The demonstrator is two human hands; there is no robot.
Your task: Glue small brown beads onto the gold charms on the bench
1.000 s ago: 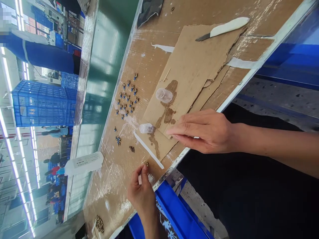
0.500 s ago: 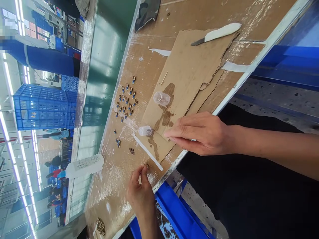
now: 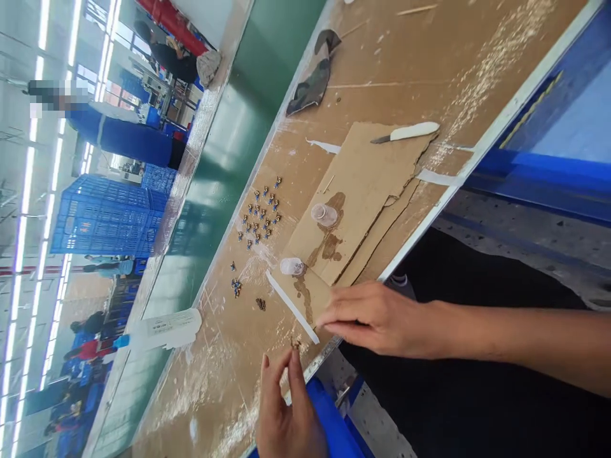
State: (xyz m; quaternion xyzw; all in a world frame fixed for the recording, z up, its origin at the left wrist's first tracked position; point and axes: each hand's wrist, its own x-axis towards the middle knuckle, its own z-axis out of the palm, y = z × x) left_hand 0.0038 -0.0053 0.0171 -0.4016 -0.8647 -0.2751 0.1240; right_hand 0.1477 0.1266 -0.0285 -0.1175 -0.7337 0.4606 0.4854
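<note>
My left hand (image 3: 292,401) pinches a small brass-coloured piece (image 3: 296,343) between thumb and forefinger, just above the tabletop. Close by, my right hand (image 3: 370,318) has its fingers pressed together near the table edge; whatever they hold, if anything, is hidden. Between the hands and the cardboard lies a white strip (image 3: 293,308). Two small clear plastic cups, one (image 3: 324,215) on the cardboard (image 3: 367,172) and another (image 3: 291,266) at its corner, stand near wet brown stains. Several tiny blue-and-gold pieces (image 3: 256,210) are set out in rows, beside a little blue-and-gold pile (image 3: 236,288) and a dark brass pile (image 3: 260,304).
A white-handled knife (image 3: 413,131) lies on the cardboard's far end, and a thin stick (image 3: 329,184) on its side. A white bottle (image 3: 167,329), a camouflage cloth (image 3: 312,79) and a blue crate (image 3: 109,216) are further off. Another person (image 3: 128,137) stands beyond the green strip.
The view has shifted, so the table contents sit differently in the picture. My right hand has come off the cardboard's corner and closer to my left hand, which still pinches the brass piece.
</note>
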